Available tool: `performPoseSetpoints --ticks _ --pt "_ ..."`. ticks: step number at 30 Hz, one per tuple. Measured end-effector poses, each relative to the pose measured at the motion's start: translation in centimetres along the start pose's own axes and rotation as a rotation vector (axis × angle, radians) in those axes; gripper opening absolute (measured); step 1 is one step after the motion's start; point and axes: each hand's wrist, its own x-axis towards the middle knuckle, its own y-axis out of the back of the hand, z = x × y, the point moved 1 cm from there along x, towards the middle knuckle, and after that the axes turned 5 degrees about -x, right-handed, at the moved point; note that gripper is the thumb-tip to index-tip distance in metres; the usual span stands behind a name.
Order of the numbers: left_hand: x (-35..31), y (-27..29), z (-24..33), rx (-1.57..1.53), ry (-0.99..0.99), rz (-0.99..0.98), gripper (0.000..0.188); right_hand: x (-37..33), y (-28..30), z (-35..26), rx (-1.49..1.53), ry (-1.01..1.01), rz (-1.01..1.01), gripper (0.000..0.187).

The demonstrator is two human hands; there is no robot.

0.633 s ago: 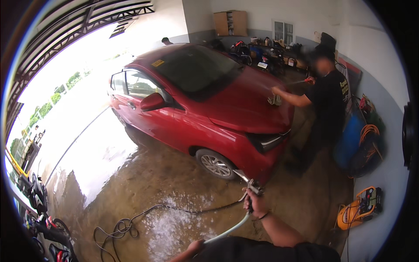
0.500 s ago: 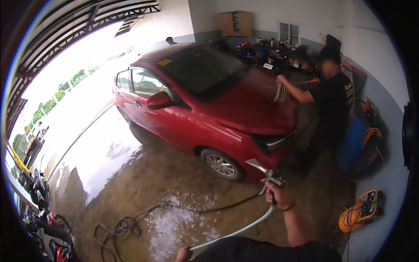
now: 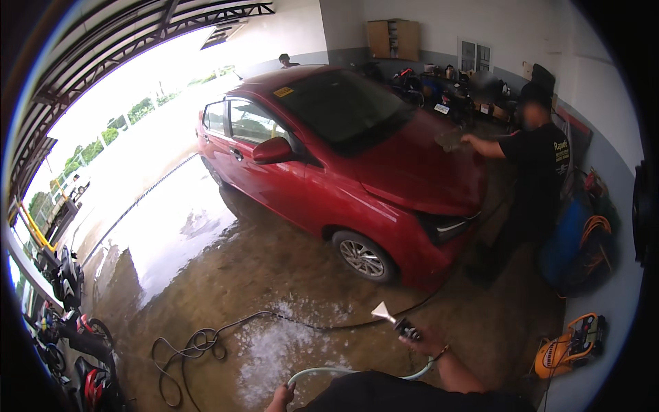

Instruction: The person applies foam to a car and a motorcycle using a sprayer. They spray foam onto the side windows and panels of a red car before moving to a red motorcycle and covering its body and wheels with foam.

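My right hand is closed around a spray gun, whose flared, flat silver nozzle points up and left toward the car's front wheel. A pale green hose runs from below that hand, passes behind my dark shirt and arches over to the left. My left hand, low in the picture, grips this hose near my body. Just beyond the gun stands a red car with its front corner toward me. At its bonnet a co-worker in a dark shirt presses a wet-looking cloth on the paint.
A dark hose lies in loops on the wet, foamy floor. An orange compressor stands by the right wall. Motorbikes line the left edge. A cluttered workbench runs behind the car. Another person is beyond the roof.
My right hand has lowered the spray gun away from the car, and the pale hose now sags and bends more. The co-worker's cloth went from hanging in the hand to lying on the bonnet.
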Motion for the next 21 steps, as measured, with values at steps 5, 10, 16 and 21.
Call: performPoseSetpoints --ticks 5,10,16,21 --pt "0.9 -0.6 0.8 0.062 0.116 -0.114 0.060 -1.1 -6.6 2.6 0.009 0.112 0.027 0.029" --pt "1.2 -2.9 1.2 0.356 0.007 -0.280 0.058 0.4 -9.3 3.6 -0.168 0.101 -0.080 0.028" --pt "-1.1 -3.7 8.9 0.050 0.023 -0.487 0.049 2.8 -10.1 7.8 -0.327 0.006 -0.144 0.025" --pt "-1.4 -3.1 9.6 0.363 -0.181 -0.400 0.061 4.4 -9.8 11.8 -0.476 0.133 -0.267 0.025"
